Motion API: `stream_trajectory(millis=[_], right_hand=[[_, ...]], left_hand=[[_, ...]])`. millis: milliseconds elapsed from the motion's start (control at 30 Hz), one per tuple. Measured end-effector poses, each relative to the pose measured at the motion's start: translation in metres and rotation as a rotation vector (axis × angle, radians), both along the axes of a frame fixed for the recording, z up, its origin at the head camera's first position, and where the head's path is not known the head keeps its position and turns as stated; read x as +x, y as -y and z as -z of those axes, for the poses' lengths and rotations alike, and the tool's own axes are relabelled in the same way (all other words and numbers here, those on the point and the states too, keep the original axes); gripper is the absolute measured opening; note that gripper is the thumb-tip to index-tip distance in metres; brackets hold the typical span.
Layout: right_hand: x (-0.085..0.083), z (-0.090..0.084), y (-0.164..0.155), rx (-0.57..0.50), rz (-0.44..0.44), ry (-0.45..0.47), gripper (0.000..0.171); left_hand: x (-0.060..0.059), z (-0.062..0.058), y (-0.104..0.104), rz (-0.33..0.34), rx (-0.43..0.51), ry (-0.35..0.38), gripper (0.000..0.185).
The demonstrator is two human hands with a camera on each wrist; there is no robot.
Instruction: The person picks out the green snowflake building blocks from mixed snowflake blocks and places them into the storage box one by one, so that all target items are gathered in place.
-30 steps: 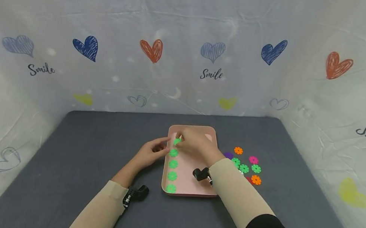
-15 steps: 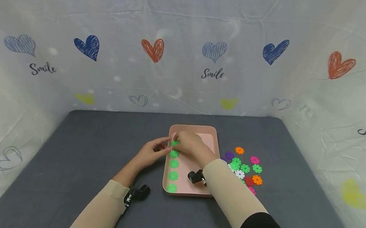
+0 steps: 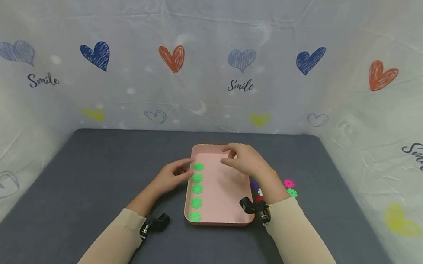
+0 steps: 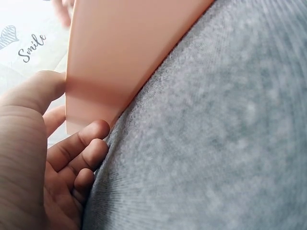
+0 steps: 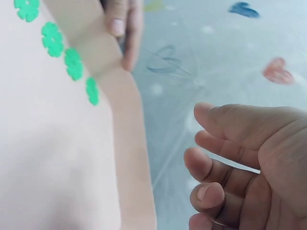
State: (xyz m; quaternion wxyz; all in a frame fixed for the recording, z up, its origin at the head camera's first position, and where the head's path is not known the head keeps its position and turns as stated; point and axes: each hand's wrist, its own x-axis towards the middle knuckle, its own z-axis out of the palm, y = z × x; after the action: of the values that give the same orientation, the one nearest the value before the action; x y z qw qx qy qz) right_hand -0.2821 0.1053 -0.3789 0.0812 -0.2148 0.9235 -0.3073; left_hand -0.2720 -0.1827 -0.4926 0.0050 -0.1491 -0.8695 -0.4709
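Pink tray (image 3: 224, 194) sits mid-frame on the grey mat (image 3: 93, 171), with five green discs (image 3: 197, 189) lined down its left edge. The left hand (image 3: 172, 177) touches the tray's left rim, fingers loosely curled. The right hand (image 3: 245, 160) hovers over the tray's upper right, fingers relaxed, holding nothing. A column looks done; the next move likely calls for reaching to the loose discs (image 3: 289, 186) at right.
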Motion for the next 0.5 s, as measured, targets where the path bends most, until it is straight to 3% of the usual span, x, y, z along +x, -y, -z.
stream_trajectory(millis=[300,500], right_hand=[[0.028,0.015,-0.071,-0.184,0.138,0.053,0.042],[0.034,0.028,-0.109,-0.204,0.211,0.049,0.038]], left_hand=[[-0.001,0.002,0.000,-0.011,-0.012,0.000,0.053],[-0.001,0.002,0.000,-0.002,0.005,-0.001,0.053]])
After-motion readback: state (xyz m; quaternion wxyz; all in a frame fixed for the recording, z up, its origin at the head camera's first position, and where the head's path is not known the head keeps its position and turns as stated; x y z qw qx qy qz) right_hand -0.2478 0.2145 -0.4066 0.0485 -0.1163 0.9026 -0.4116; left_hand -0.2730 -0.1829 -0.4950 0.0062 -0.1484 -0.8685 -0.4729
